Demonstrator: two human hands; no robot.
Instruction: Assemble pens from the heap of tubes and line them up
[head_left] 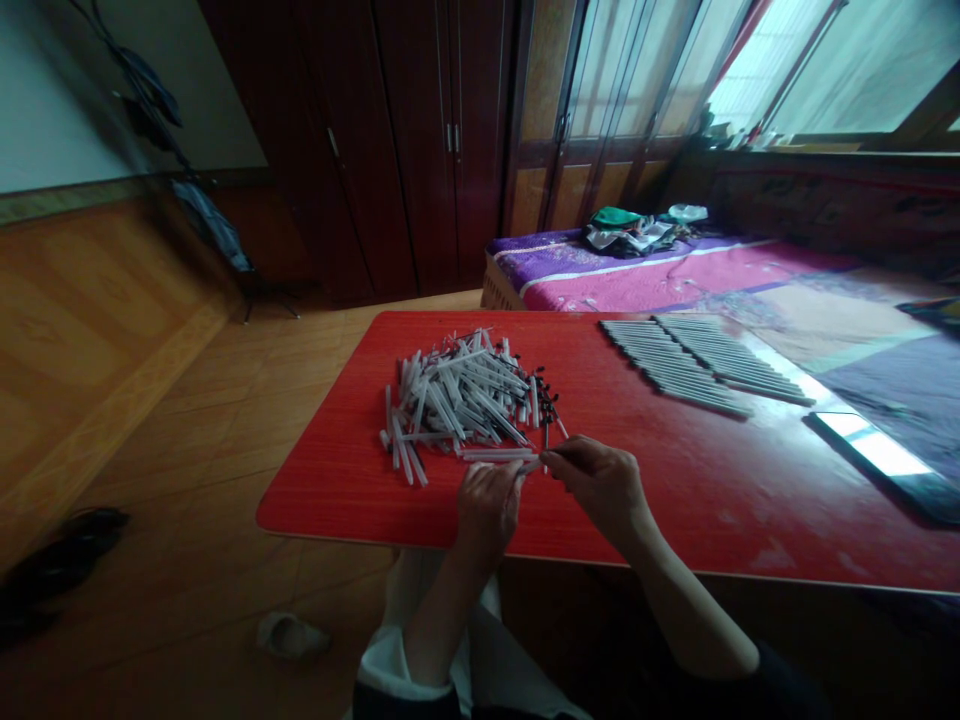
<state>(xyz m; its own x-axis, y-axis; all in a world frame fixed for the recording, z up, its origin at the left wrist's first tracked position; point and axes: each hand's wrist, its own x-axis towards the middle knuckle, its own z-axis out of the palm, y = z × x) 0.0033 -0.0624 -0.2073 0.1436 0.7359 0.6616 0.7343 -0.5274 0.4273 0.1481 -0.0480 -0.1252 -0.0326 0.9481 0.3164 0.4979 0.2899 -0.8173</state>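
A loose heap of white pen tubes [457, 400] with small black parts [546, 400] beside it lies on the red table [337, 470]. My left hand [487, 505] is closed on a white tube [525, 465] at the near edge of the heap. Facing it, my right hand [600, 480] pinches a small dark piece at that tube's right end. Both hands rest just above the tabletop, close to each other.
Two neat rows of finished pens [701, 365] lie at the table's far right. A phone [877, 450] with a lit screen lies near the right edge. A bed [645, 270] with clothes stands behind; dark wardrobes [390, 140] beyond. Shoes [60, 560] lie on the floor left.
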